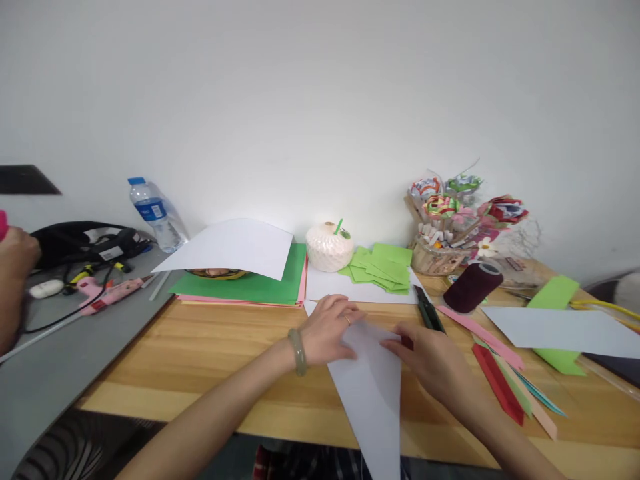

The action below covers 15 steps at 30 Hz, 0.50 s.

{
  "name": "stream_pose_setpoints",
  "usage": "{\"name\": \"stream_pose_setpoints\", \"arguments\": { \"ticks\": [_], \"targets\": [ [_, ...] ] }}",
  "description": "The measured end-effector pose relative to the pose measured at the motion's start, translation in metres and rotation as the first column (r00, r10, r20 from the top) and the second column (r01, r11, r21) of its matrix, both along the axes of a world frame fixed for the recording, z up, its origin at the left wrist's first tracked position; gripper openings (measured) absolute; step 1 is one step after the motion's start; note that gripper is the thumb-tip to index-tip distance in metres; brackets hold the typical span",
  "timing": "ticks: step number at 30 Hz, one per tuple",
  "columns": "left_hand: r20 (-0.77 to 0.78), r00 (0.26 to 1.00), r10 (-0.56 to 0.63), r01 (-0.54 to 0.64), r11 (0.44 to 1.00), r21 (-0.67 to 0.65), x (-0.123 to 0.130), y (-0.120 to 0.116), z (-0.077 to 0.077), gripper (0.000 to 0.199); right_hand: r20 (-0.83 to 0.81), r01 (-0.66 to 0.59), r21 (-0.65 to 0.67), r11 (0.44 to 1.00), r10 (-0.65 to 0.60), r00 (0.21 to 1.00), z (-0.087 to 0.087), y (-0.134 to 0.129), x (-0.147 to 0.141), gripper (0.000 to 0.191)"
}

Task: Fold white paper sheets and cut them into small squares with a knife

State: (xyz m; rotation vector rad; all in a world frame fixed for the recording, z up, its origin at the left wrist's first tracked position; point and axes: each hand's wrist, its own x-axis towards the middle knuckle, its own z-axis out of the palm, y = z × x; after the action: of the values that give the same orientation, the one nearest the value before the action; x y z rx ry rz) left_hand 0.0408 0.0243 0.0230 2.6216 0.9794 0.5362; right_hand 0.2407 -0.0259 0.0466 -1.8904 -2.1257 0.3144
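Note:
A white sheet of paper [373, 393] lies folded at an angle on the wooden table, and its lower end hangs past the front edge. My left hand [330, 330], with a bracelet and a ring, rests on the upper left part of the sheet, thumb and fingers spread apart. At the sheet's right edge my right hand [425, 353] pinches the paper between thumb and fingers. Just behind the right hand lies a dark utility knife [429, 310]. Several coloured paper strips [500, 387] are to the right of it.
Green paper squares [383, 268], a white coconut [330, 247] and a stack of coloured paper [295, 273] line the back. At right stand a dark thread spool [473, 287] and a flower basket [437, 257]. A pink glue gun [107, 293] and another person's hand [17, 257] are left.

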Motion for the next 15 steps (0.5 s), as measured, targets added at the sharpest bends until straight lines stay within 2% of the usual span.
{"name": "stream_pose_setpoints", "arguments": {
  "ticks": [2, 5, 6, 9, 11, 13, 15],
  "targets": [
    [0.105, 0.994, -0.04, 0.033, 0.997, 0.075, 0.003, -0.006, 0.007, 0.057, -0.012, 0.022, 0.052, 0.998, -0.022, 1.0, 0.007, -0.007, -0.001, 0.033],
    [0.25, 0.966, -0.071, 0.017, 0.978, 0.21, 0.004, -0.014, 0.018, 0.016, -0.117, -0.002, 0.148, 0.989, 0.02, 0.993, 0.014, -0.016, -0.001, 0.044],
    [0.291, 0.953, -0.086, 0.01, 0.968, 0.252, 0.004, -0.017, 0.021, 0.009, -0.174, -0.015, 0.163, 0.987, 0.044, 0.984, 0.017, -0.019, -0.001, 0.047],
    [0.393, 0.906, -0.16, 0.022, 0.942, 0.334, -0.001, -0.021, 0.031, 0.022, -0.39, -0.089, 0.13, 0.987, 0.133, 0.911, 0.028, -0.026, -0.002, 0.042],
    [0.441, 0.874, -0.203, 0.039, 0.935, 0.353, -0.005, -0.022, 0.036, 0.02, -0.496, -0.17, 0.113, 0.979, 0.203, 0.844, 0.034, -0.029, -0.003, 0.036],
    [0.45, 0.86, -0.242, 0.05, 0.917, 0.397, -0.009, -0.024, 0.042, 0.015, -0.52, -0.194, 0.118, 0.974, 0.227, 0.824, 0.038, -0.031, -0.004, 0.034],
    [0.423, 0.86, -0.286, 0.052, 0.873, 0.485, -0.012, -0.027, 0.047, 0.012, -0.503, -0.125, 0.123, 0.984, 0.171, 0.847, 0.038, -0.031, -0.003, 0.037]
  ]
}}
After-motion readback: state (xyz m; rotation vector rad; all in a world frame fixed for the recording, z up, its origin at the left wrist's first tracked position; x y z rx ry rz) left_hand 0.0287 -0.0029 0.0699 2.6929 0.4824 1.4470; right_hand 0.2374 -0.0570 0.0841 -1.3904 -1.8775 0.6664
